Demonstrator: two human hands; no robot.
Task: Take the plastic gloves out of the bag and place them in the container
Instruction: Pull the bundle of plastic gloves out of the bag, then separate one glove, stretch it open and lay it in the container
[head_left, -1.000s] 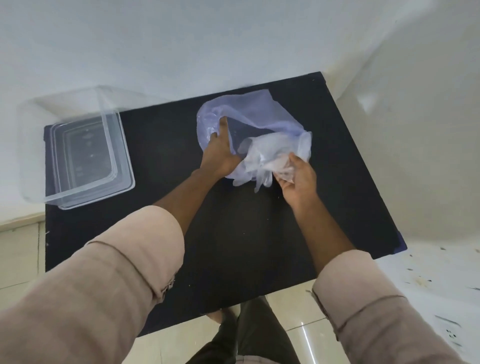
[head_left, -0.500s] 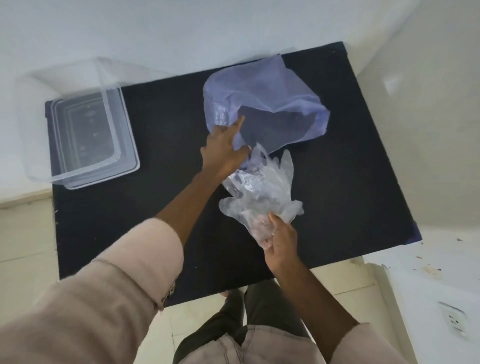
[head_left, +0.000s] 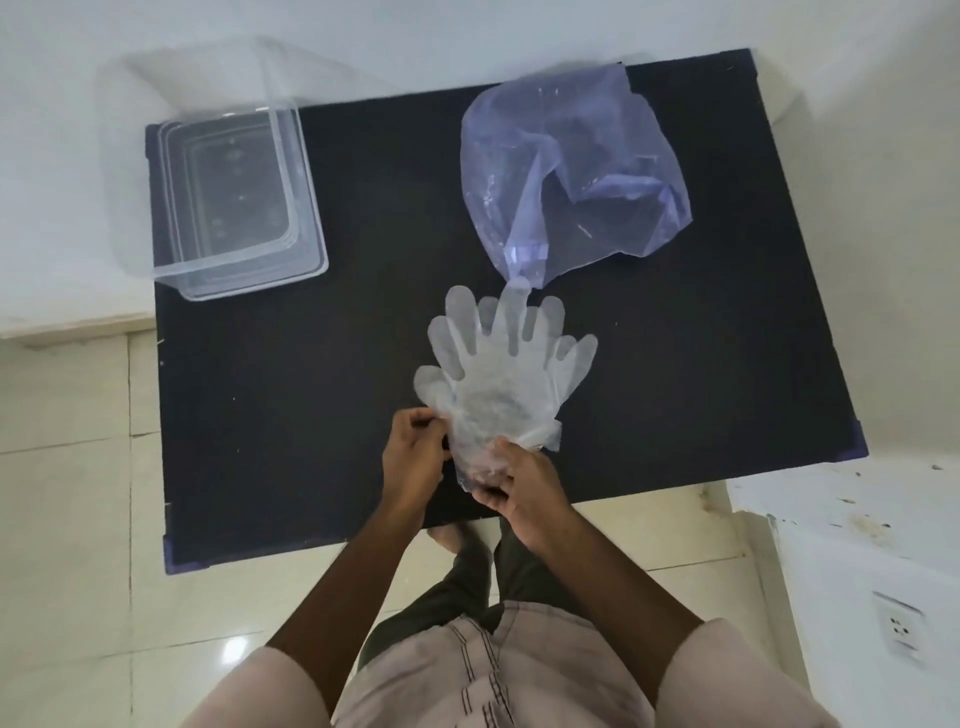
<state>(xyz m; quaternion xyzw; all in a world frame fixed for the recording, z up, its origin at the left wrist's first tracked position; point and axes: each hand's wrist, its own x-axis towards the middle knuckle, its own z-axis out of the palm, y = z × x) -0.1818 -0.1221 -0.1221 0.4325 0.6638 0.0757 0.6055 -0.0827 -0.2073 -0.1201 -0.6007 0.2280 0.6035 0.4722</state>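
Observation:
A bunch of clear plastic gloves (head_left: 504, 374) lies spread on the black table (head_left: 363, 364), fingers pointing away from me. My right hand (head_left: 519, 491) grips the cuff end of the bunch near the table's front edge. My left hand (head_left: 415, 457) pinches the left edge of the gloves beside it. The bluish plastic bag (head_left: 576, 176) lies crumpled and slack at the back right, with one glove fingertip touching its lower corner. The clear rectangular container (head_left: 234, 208) sits at the back left corner, open on top.
White walls border the table at the back and right. Pale floor tiles (head_left: 78, 519) lie to the left and in front. My legs and one foot show below the table's front edge. A wall socket (head_left: 898, 629) is at the lower right.
The gloves came fully out of the bag and were drawn toward me. My left hand let go of the bag and took the gloves' edge. The bag now lies slack.

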